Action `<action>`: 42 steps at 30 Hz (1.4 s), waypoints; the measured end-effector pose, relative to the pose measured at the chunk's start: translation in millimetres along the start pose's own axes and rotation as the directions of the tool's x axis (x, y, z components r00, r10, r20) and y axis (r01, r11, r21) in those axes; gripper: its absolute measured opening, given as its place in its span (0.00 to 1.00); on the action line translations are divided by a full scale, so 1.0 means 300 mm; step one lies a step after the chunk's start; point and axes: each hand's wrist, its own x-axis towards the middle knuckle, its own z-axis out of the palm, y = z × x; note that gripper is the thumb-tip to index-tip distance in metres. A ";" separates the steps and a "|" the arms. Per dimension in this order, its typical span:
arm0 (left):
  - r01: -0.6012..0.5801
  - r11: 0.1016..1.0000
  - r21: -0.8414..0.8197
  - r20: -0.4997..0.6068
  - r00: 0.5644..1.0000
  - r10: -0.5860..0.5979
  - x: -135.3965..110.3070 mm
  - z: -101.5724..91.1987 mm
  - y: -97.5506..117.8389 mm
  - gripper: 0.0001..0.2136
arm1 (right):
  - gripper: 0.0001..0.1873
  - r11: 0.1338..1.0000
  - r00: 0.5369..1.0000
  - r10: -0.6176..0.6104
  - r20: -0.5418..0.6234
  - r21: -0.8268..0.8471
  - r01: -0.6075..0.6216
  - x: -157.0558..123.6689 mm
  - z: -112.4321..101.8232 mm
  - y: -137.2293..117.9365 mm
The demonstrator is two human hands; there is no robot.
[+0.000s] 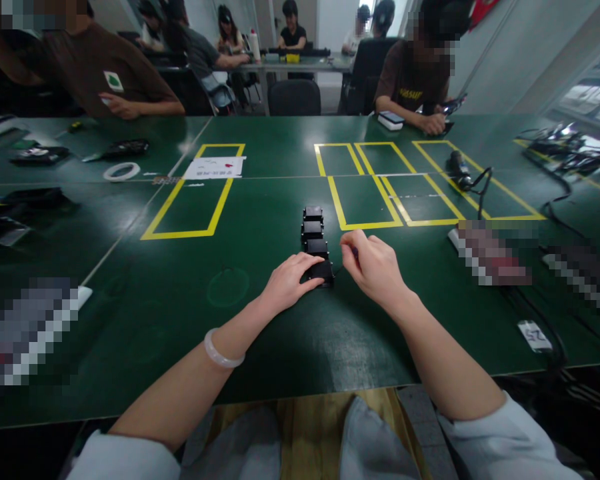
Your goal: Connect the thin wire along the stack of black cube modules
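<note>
Several small black box-shaped parts (313,230) stand in a row on the green table, running away from me. At the near end of the row, my left hand (293,280) grips the closest black block (322,272) between thumb and fingers. Just right of that block, my right hand (373,267) is closed in a pinch above the table. A thin dark line shows between its fingertips and the block, but I cannot make out what the pinch holds. A pale bracelet sits on my left wrist.
Yellow tape rectangles (370,224) mark the green table (260,200). A white paper label (215,167), a tape roll (121,172) and a black corded device (460,170) lie farther off. Blurred devices flank me. Co-workers (415,80) sit across the table and behind.
</note>
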 end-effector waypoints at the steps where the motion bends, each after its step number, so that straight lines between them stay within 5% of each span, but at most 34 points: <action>1: 0.002 1.000 -0.001 0.001 1.000 -0.002 0.000 0.000 0.000 0.18 | 0.09 1.000 1.000 0.000 0.000 -0.005 0.000 -0.001 0.001 0.000; 42: -0.004 1.000 0.006 0.000 1.000 0.004 0.001 0.005 -0.006 0.18 | 0.10 1.000 1.000 0.018 0.000 0.002 -0.018 -0.001 -0.004 -0.001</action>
